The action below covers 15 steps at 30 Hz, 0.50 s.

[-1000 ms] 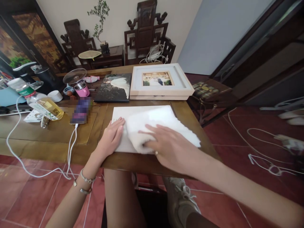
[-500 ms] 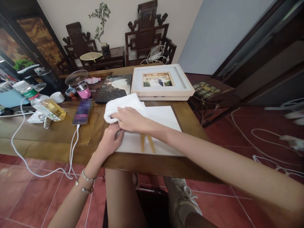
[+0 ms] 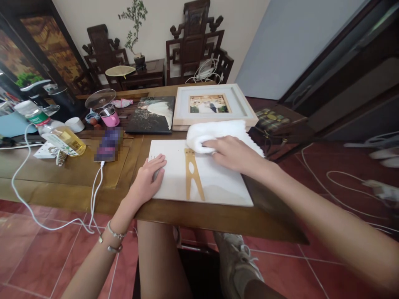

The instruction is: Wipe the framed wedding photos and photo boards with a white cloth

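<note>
My right hand grips a bunched white towel over the upper right part of a white board. The board lies flat near the table's front edge, and a yellow-brown A-shaped piece runs down its middle. It looks like a frame's easel stand, joined at the top by small fixings. On the board's left edge rests my left hand, palm down with fingers stretched out and nothing held.
Behind the board lie a pale wooden picture frame and a dark photo panel. To the left are a pink mug, a phone on a white cable, and a bottle of yellow liquid on its side.
My right hand has swept the towel from the board's left corner to its right side, uncovering the top of the A-shaped piece. The left hand has stayed at the left edge.
</note>
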Available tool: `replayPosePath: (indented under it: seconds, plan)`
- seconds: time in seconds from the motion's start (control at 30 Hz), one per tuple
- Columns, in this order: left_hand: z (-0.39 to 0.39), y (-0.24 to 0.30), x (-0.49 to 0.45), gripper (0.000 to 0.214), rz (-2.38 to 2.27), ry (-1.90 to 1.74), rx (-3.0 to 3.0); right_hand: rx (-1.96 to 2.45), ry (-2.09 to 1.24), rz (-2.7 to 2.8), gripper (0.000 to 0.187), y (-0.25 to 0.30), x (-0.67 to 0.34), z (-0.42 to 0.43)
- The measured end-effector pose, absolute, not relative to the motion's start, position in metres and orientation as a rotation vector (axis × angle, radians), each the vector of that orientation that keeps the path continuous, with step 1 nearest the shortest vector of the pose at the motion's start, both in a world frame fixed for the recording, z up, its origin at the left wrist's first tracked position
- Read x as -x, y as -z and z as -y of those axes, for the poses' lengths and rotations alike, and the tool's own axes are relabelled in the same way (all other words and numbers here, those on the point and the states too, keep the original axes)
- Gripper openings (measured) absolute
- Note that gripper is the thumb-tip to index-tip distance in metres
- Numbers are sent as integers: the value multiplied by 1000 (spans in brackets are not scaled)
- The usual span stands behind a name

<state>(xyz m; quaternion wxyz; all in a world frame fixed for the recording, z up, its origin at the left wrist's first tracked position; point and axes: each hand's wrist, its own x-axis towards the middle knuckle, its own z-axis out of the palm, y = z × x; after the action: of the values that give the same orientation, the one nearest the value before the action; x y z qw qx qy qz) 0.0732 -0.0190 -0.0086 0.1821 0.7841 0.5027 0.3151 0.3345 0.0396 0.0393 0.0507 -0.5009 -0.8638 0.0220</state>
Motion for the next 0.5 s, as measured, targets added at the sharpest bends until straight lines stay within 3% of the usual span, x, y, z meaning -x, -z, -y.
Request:
replayPosePath:
  seconds: [0.33,0.5]
  plan:
    - [19,7,-73,32,-1425,-872,-2228,1053,-25,2700,42,-37,-370,70]
    - [19,8,-73,31,-1412,-883,-2243,1172,-143,2681,44,-36,-373,70]
